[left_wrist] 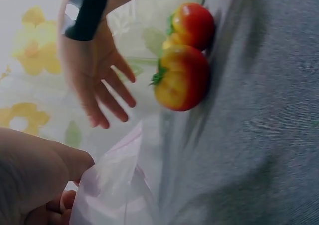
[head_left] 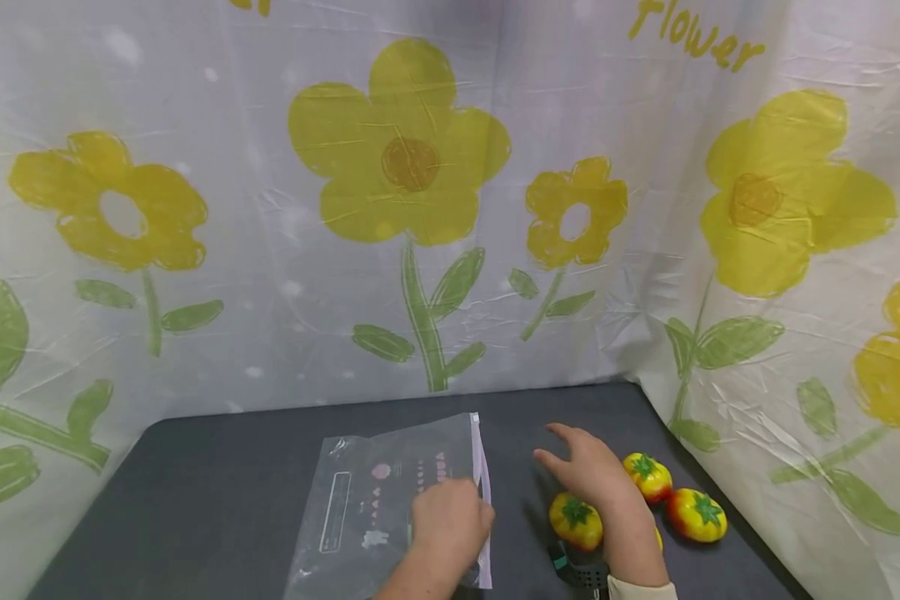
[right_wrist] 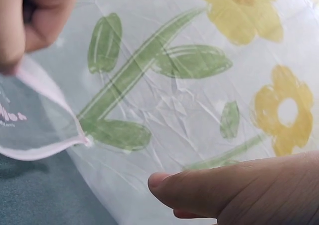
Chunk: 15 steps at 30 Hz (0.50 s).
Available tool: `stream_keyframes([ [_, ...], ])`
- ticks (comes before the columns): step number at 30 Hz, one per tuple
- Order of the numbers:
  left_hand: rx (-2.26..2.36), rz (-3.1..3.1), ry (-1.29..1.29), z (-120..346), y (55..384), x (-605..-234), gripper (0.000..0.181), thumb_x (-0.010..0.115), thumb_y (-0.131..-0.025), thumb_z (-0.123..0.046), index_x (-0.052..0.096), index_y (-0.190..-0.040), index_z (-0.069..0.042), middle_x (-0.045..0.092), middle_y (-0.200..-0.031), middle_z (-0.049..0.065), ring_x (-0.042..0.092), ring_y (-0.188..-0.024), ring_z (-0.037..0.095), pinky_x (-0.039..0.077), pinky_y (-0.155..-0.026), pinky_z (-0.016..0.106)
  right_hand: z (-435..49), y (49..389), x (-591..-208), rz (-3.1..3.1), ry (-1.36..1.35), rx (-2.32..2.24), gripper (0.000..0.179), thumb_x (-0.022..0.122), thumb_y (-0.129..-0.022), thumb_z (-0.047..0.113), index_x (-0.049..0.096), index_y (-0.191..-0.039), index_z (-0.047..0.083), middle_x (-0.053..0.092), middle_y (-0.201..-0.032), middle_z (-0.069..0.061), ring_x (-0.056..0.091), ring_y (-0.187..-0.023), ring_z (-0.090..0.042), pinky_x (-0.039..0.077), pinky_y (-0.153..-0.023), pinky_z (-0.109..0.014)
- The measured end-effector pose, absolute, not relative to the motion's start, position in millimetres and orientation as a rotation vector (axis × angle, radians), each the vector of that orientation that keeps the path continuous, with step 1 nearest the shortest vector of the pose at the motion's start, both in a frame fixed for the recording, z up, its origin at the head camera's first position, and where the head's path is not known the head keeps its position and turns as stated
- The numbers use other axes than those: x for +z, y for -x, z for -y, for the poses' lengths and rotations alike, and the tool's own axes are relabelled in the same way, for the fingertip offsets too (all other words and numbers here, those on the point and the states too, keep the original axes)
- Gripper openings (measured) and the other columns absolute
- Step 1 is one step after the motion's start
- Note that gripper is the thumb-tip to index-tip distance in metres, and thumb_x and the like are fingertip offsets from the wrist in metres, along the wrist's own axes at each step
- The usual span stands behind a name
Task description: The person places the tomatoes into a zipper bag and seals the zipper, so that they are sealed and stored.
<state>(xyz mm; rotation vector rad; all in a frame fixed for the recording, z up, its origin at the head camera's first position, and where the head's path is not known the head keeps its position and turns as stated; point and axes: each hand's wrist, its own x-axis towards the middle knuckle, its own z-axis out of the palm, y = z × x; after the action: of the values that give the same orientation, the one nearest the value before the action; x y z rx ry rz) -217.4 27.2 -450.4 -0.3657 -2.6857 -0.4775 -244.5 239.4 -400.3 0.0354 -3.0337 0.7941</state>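
A clear zip bag (head_left: 345, 475) with pink prints and a pale pink zip edge (right_wrist: 40, 154) lies on the dark table. My left hand (head_left: 450, 521) pinches that edge between thumb and curled fingers; the right wrist view shows the mouth parted. To the right, my right hand (head_left: 596, 475) is held in the air with its fingers extended and nothing in them. Around and below it lie several yellow-and-red tomatoes with green star-shaped tops: a near tomato (head_left: 572, 521), a far tomato (head_left: 648, 477) and a right tomato (head_left: 697, 515). Another is mostly hidden by my right forearm.
The dark table (head_left: 217, 500) runs back to a white curtain (head_left: 270, 333) printed with yellow flowers, which also hangs along the right side. A black strap device (head_left: 581, 573) sits at my right wrist.
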Motion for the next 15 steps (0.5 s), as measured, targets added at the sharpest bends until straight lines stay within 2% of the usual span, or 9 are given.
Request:
stream_keyframes([
  [6,-0.506,2.607,0.357,-18.2,219.2,-441.3,0.018,0.072,-0.071,-0.014,0.056,-0.068,-0.009,0.061,-0.061,0.011,0.062,-0.053,0.030,0.047,-0.045,0.045,-244.3,242.7,-399.1,3.049,-0.021,0.829,0.062,0.067,-0.098,0.042,0.055,-0.144,0.003,0.055,-0.143,-0.023,0.049,-0.133,-0.046,0.038,-0.105,-0.063],
  [12,-0.526,2.653,0.395,-4.2,223.5,-428.7,0.023,0.072,-0.076,-0.004,0.061,-0.096,-0.009,0.066,-0.069,0.011,0.064,-0.056,0.032,0.047,-0.046,0.046,-253.2,237.9,-398.6,3.092,0.012,0.896,0.058,0.069,-0.096,0.039,0.058,-0.141,0.002,0.059,-0.138,-0.022,0.053,-0.129,-0.044,0.041,-0.103,-0.061],
  [15,-0.520,2.652,0.406,4.0,226.0,-425.4,0.018,0.071,-0.078,-0.003,0.067,-0.094,-0.011,0.066,-0.074,0.008,0.065,-0.060,0.032,0.049,-0.048,0.046,-256.7,235.8,-399.3,3.122,0.046,0.911,0.056,0.072,-0.095,0.038,0.061,-0.136,0.001,0.064,-0.129,-0.021,0.059,-0.120,-0.040,0.045,-0.099,-0.058],
])
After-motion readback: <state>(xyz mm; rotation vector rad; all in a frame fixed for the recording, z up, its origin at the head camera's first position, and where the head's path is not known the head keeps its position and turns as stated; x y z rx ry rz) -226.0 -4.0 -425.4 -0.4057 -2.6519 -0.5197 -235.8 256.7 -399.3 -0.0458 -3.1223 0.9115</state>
